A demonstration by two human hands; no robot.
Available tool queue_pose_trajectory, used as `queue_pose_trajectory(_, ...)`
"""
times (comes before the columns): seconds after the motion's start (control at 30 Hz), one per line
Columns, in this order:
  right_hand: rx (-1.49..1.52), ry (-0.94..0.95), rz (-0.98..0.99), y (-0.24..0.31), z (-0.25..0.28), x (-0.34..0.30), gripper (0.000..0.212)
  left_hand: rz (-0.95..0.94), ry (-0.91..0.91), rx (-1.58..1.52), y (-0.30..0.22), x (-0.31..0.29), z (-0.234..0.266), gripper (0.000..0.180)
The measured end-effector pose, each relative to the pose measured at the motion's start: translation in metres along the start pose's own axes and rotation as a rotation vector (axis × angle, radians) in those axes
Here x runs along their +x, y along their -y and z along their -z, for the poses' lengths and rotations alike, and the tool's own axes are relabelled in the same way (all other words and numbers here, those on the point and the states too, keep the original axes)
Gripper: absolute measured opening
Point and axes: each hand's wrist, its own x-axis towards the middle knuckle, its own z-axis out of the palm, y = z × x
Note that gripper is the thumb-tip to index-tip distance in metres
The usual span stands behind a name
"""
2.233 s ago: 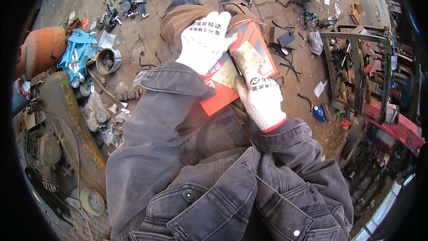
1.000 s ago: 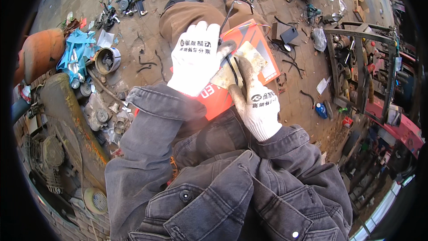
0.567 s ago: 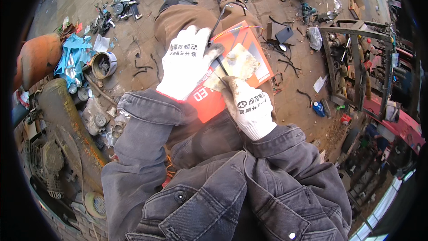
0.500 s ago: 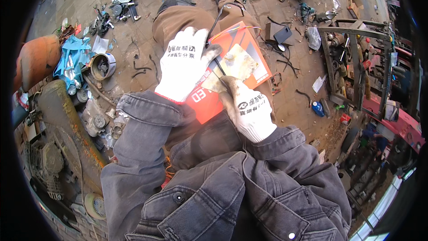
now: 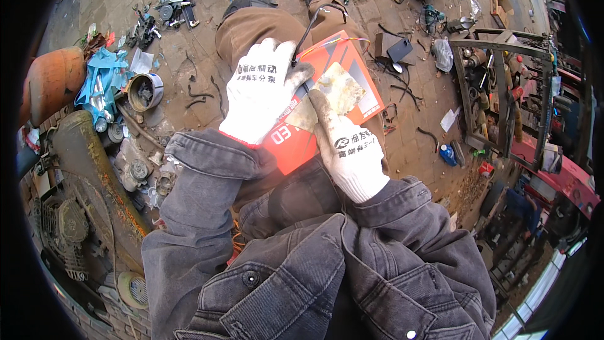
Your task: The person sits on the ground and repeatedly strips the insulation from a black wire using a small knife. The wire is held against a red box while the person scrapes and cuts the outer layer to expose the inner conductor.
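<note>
A flat orange-red box (image 5: 371,96) lies across my lap. On it rests a stained, yellowish, stiff-looking sheet (image 5: 341,88), whose material I cannot make out. My left hand (image 5: 257,91), in a white work glove with a dirty thumb, is closed on a thin black cable (image 5: 309,28) that rises past the box's far corner and hooks over at its top. My right hand (image 5: 352,148), gloved alike, has its stained fingers pressed together on the cable's near part, over the sheet and close to my left thumb. Those fingertips cover the cable's near end. Thin coloured wires (image 5: 353,40) show at the box's far edge.
To the right stand a rusty metal frame (image 5: 498,44) and a small open box with a dark phone-like thing (image 5: 401,48). At left are an orange cylinder (image 5: 56,82), a blue plastic bag (image 5: 100,82) and a tin (image 5: 146,92). Black cable scraps (image 5: 408,91) litter the paving.
My right hand's fingers have slid up along the cable toward my left thumb, covering the length of it that showed before. My left hand stays nearly in place.
</note>
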Motion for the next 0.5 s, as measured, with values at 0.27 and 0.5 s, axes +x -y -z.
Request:
queue_pose_trajectory(0.27, -0.316, 0.337, -0.048, 0.013, 0.011, 0.001, 0.065, 0.174, 0.077, -0.158, 0.009, 0.002, 0.0, 0.055)
queue_pose_trajectory(0.5, 0.027, 0.169, -0.095, 0.006, 0.017, 0.008, 0.064, 0.159, 0.035, -0.147, 0.014, 0.001, -0.009, 0.056)
